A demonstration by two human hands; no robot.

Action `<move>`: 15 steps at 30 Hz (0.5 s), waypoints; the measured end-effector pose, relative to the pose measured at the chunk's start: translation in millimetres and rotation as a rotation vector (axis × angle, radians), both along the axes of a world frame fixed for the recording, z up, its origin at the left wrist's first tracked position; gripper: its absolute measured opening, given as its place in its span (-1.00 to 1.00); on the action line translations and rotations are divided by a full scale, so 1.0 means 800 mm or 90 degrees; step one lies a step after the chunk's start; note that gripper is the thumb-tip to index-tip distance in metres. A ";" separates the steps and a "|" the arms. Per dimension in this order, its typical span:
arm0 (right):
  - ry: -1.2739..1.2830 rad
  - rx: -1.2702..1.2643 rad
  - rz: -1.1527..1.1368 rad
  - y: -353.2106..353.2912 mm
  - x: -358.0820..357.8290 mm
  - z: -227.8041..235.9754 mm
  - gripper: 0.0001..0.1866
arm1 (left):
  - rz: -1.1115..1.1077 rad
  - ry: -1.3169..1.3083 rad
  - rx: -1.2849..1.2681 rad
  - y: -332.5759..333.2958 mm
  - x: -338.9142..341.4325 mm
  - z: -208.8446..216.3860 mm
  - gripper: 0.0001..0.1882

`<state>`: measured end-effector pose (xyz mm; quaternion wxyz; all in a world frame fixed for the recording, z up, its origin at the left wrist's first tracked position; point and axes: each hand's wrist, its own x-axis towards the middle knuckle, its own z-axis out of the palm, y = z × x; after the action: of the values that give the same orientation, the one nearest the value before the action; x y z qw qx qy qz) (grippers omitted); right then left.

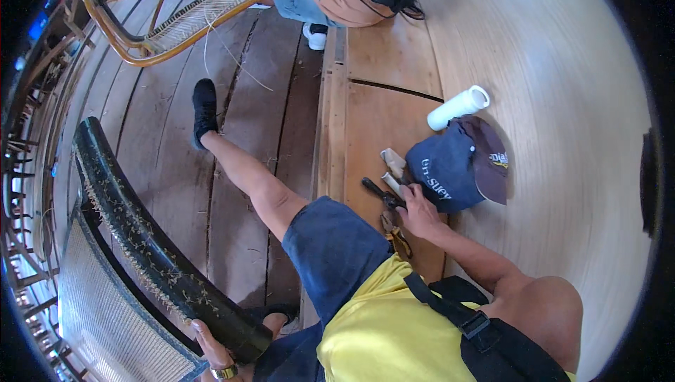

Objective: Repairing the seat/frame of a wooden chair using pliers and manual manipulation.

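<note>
The right hand [420,211] reaches out to the side with the arm stretched over the wooden platform [394,66], fingers curled on dark pliers [383,193] lying beside a navy cap [457,164]. The left hand [214,350], partly cut off at the lower edge, grips the black curved frame [140,234] from below; its fingers are mostly hidden

1. Sleeveless yellow shirt [383,326] crossed by black webbing shoulder strap with plastic buckle [460,315].
2. Dark blue denim shorts [334,252].
3. Black shoe [204,109].
4. Gold-coloured wristwatch [225,372] on left wrist.
</note>
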<state>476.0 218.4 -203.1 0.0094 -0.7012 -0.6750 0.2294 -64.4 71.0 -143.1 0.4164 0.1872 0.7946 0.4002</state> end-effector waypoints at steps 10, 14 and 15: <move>-0.025 -0.039 0.060 0.002 0.030 -0.035 -0.43 | 0.017 0.030 0.071 0.035 0.021 -0.017 -0.28; -0.009 0.000 0.086 -0.002 0.046 -0.059 -0.41 | 0.052 -0.049 0.091 0.068 0.017 -0.045 -0.23; -0.011 0.016 0.101 -0.003 0.050 -0.065 -0.42 | 0.019 0.006 0.079 0.077 0.015 -0.050 -0.23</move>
<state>516.1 216.0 -255.0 -0.0060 -0.6472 -0.7315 0.2145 -52.3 132.6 -182.9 0.3944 0.2028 0.7729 0.4538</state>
